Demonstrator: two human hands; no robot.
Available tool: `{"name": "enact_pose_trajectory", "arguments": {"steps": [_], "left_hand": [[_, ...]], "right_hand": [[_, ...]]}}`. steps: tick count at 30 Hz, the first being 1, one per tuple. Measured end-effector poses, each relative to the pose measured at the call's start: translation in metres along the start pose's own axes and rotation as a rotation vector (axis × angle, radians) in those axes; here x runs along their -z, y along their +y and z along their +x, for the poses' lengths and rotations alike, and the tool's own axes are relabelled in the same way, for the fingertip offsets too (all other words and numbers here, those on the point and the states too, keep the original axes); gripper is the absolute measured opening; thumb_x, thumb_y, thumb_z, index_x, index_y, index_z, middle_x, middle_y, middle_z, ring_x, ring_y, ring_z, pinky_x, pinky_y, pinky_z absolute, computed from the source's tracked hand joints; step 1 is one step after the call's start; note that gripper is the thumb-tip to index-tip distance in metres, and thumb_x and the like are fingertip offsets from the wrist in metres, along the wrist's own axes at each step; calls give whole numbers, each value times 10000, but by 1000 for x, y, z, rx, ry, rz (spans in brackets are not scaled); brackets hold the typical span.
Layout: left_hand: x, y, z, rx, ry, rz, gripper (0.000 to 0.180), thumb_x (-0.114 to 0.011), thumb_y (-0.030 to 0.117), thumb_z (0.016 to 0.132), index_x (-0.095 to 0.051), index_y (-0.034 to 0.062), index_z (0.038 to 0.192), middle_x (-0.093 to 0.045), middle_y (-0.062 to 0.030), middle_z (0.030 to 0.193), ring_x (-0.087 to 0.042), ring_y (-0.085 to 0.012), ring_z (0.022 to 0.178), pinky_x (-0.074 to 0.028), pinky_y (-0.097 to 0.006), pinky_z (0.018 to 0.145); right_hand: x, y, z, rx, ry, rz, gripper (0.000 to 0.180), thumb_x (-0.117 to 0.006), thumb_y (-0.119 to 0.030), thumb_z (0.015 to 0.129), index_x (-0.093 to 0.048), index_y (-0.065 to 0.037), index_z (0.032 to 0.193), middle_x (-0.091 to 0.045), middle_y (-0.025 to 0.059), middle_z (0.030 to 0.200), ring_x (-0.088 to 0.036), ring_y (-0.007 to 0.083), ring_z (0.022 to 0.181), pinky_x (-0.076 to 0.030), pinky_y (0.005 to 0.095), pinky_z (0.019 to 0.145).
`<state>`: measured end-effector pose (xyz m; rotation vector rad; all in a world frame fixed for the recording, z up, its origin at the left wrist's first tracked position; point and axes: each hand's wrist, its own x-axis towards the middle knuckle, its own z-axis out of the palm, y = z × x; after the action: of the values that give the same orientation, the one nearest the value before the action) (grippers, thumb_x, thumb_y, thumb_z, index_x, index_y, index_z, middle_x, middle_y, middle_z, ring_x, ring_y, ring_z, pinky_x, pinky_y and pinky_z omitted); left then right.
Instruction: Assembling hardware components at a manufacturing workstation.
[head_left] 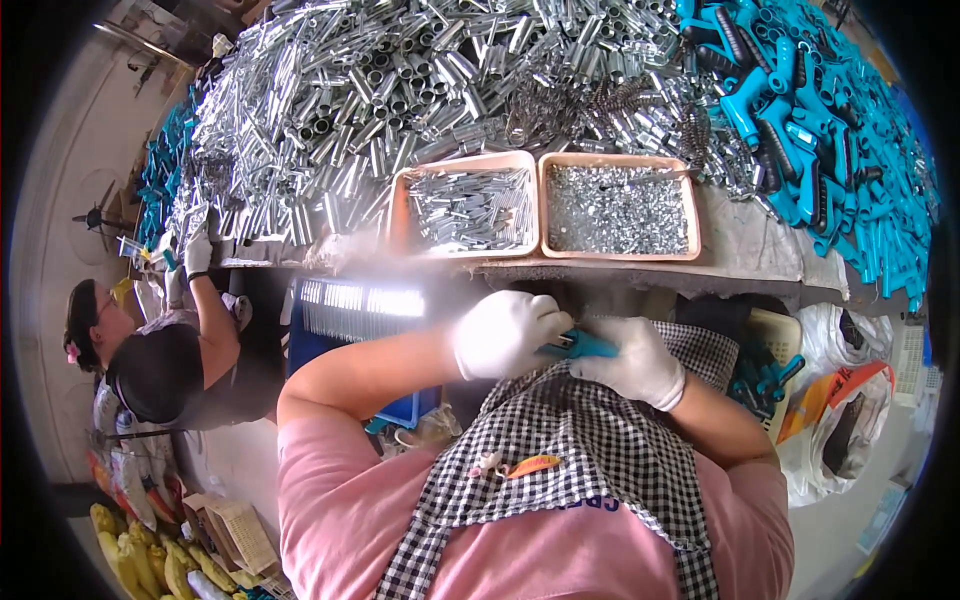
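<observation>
We see both hands in white gloves drawn close together just below the table edge, over a black-and-white checked apron [590, 440]; the left hand [503, 333] is curled shut around one end of a teal plastic part [580, 347], and the right hand [632, 362] is closed on its other end, so the part bridges the two fists with only a short teal stretch showing between them; whether anything else sits inside either fist we cannot tell, since the gloves hide the palms.

Just beyond the hands, on the table, stand two shallow tan trays side by side and touching; the left tray [400, 200] holds short silver tubes laid roughly parallel, and the right tray [694, 210] holds a bed of small shiny metal bits, too fine for us to make out singly; behind the trays a large heap of silver metal tubes [380, 90] covers most of the tabletop, with dark wire springs [600, 100] lying among them, and a pile of teal plastic handles [830, 130] fills the right end.

At the left another person [165, 365] in a dark top reaches a gloved hand [198, 255] up to the table edge; a blue crate [340, 320] sits between that person and us.
</observation>
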<state>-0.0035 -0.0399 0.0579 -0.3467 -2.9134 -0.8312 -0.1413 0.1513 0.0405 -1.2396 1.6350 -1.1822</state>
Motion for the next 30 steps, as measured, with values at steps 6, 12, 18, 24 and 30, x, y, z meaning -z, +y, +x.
{"name": "enact_pose_trajectory", "arguments": {"steps": [6, 12, 18, 24, 30], "left_hand": [[51, -60, 40, 484, 100, 244, 344, -721, 191, 776, -605, 34, 1060, -680, -170, 868, -670, -348, 806, -534, -438, 725], [37, -121, 41, 646, -1, 320, 418, -686, 166, 803, -531, 11, 1159, -672, -223, 810, -660, -425, 805, -523, -480, 723], [38, -116, 31, 549, 55, 398, 308, -632, 152, 837, -630, 24, 1117, -677, -241, 888, -652, -413, 862, -510, -472, 788], [38, -111, 41, 541, -39, 358, 304, -616, 135, 824, -638, 27, 1107, -674, -240, 882, -647, -419, 884, -504, -479, 810], [37, -101, 37, 467, -46, 467, 315, -569, 50, 828, -593, -10, 1137, -646, -275, 947, -630, -457, 855, -507, -478, 803]], "right_hand": [[15, 10, 5, -46, 227, -50, 248, -783, -217, 774, -667, -24, 878, -595, 148, 682, -569, 263, 575, -469, 354, 588], [20, -3, 1, -60, 240, -40, 234, -787, -214, 770, -650, -36, 834, -604, 158, 706, -584, 283, 576, -464, 356, 574], [20, -2, -6, 50, 274, -209, 219, -787, -214, 761, -650, -55, 825, -612, 151, 705, -606, 333, 600, -467, 373, 559], [15, -5, -11, 57, 251, -176, 225, -789, -222, 755, -656, -55, 828, -619, 152, 708, -617, 340, 610, -475, 376, 564], [10, -5, -22, 89, 289, -145, 230, -781, -235, 759, -663, -54, 838, -624, 155, 714, -620, 348, 621, -476, 384, 570]]}}
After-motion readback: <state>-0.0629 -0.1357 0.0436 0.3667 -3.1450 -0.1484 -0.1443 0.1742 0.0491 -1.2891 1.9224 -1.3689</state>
